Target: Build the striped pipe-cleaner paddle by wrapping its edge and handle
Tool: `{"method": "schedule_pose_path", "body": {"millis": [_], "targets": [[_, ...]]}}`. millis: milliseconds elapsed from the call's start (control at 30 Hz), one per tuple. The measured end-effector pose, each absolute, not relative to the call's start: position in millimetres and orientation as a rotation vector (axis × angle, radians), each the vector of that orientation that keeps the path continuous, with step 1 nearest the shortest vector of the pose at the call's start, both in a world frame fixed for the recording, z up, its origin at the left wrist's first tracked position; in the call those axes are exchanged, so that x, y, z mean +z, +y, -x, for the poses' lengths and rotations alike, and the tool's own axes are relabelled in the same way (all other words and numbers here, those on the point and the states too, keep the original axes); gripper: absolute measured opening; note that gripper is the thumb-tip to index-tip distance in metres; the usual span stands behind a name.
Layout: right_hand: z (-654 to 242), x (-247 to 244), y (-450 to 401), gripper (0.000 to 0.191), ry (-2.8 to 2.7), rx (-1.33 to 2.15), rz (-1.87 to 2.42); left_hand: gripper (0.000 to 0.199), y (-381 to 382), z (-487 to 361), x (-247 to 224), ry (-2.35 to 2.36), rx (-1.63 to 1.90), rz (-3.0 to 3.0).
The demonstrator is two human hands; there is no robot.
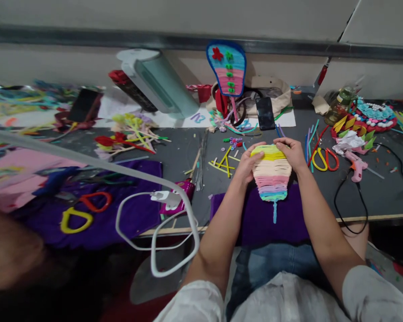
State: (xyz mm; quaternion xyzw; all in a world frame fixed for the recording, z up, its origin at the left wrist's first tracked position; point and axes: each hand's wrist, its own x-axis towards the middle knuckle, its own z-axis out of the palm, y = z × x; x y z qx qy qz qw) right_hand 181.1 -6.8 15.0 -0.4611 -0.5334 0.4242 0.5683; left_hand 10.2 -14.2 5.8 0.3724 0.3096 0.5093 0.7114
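Observation:
Between my two hands is a fan-shaped pipe-cleaner craft (272,172), striped yellow, cream, pink, lilac, blue and green, its thin blue stem pointing toward me. My left hand (249,162) grips its upper left edge, thumb on the yellow band. At the upper right edge, my right hand (291,153) has its fingers closed on the same band. Below the craft a purple cloth (262,223) hangs over the table edge. Just beyond my left hand lie short yellow pipe-cleaner pieces (225,163). To the right of my right hand are red-and-yellow scissors (325,159).
A finished-looking blue-and-pink fan (226,69) stands at the back beside a black phone (265,113). A pink glue gun (356,166) with a black cord lies at right. White tubing (174,190) crosses the left side, near another person's arm (13,246) and a second pair of scissors (77,219).

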Motion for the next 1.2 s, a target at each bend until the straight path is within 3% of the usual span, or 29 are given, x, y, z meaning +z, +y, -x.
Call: {"method": "schedule_pose_path", "body": {"millis": [167, 567, 700, 800, 967, 1200], "targets": [[-179, 12, -4, 0.026, -1.245, 1.074, 1.108, 0.045, -12, -10, 1, 0.736, 1.179, -0.819], [-178, 11, 3, 0.032, -1.188, 1.136, 1.19, 0.046, -2, -14, -3, 0.701, 1.224, -0.687], [-180, 6, 10, 0.032, -1.106, 1.105, 1.172, 0.041, -5, -14, -5, 0.699, 1.105, -0.646], [-184, 4, 15, 0.036, -1.086, 1.08, 1.167, 0.043, -6, -15, -10, 0.722, 1.005, -0.648], [-191, 7, 13, 0.047, -1.185, 1.02, 1.175, 0.048, 4, -13, -20, 0.733, 1.168, -0.621], [-175, 16, -5, 0.041, -1.353, 1.42, 1.164, 0.051, 24, 7, -21, 0.698, 1.34, -0.543]]}}
